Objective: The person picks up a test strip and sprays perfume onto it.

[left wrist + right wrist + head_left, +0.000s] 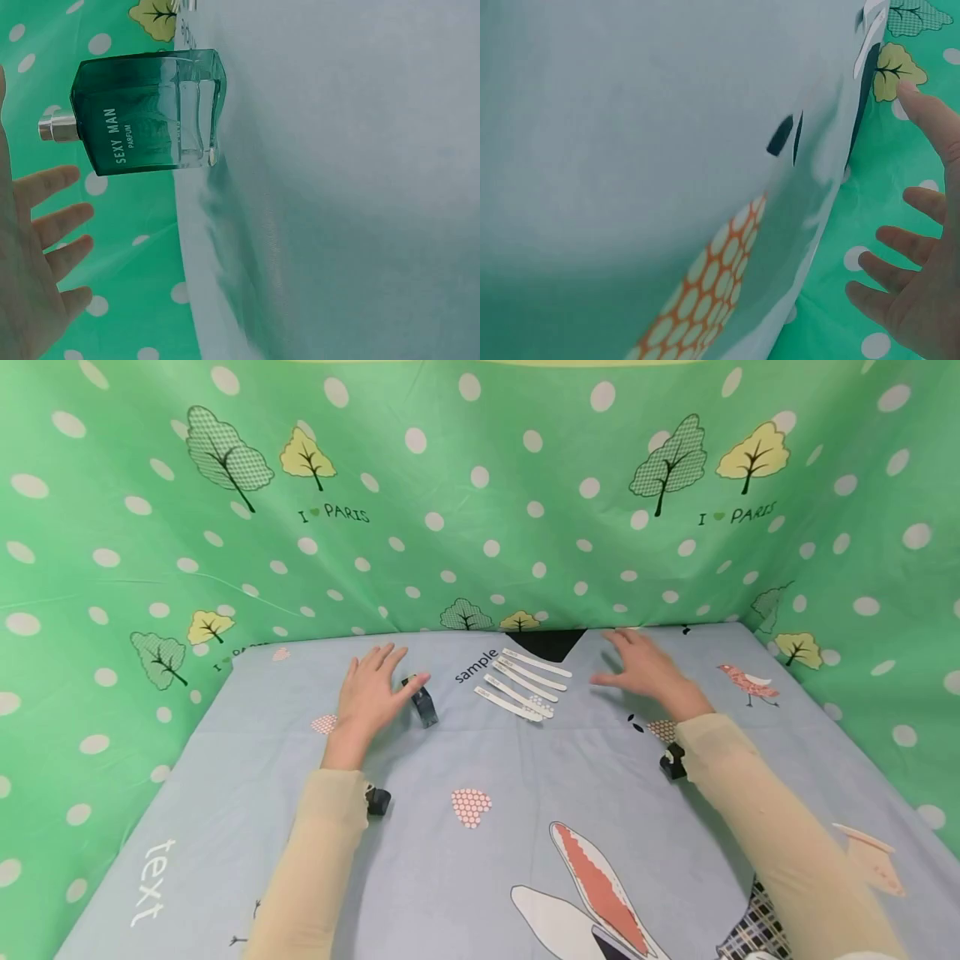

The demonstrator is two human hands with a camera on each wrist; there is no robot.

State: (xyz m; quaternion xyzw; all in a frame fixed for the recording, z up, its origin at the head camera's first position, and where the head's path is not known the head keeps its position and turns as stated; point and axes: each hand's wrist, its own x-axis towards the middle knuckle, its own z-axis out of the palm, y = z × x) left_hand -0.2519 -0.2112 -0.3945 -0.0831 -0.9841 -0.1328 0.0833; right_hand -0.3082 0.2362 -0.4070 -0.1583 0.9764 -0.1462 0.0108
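Draped behind and along both sides, smooth bright-green fabric backdrop with off-white ovals and leafy printed trees. Below, flat table under softly creased blue-grey cloth. At far left on it, rounded white lettering reading "text". Next, long thin cream fabric sleeve, small black blocky wrist device and left hand, with spread fingers and a loose grip. Upright on the cloth near the left thumb, angular dark-teal glass perfume bottle with thick clear base, shiny silver neck and pale lettering "SEXY MAN PARFUM"; cannot tell whether touching the thumb. Farther right, nearer the camera, pink dotted heart print; beyond, slanted dark printed word "sample". Just beside the word, fanned flat on the cloth, five narrow white paper-like strips with rounded right ends and tiny dark print at the left ends. Behind them, flat black triangular print. Near but apart on their right, right hand, likewise with loose grip and spread fingers. Beyond, matching cream sleeve and coral-patterned bird print.
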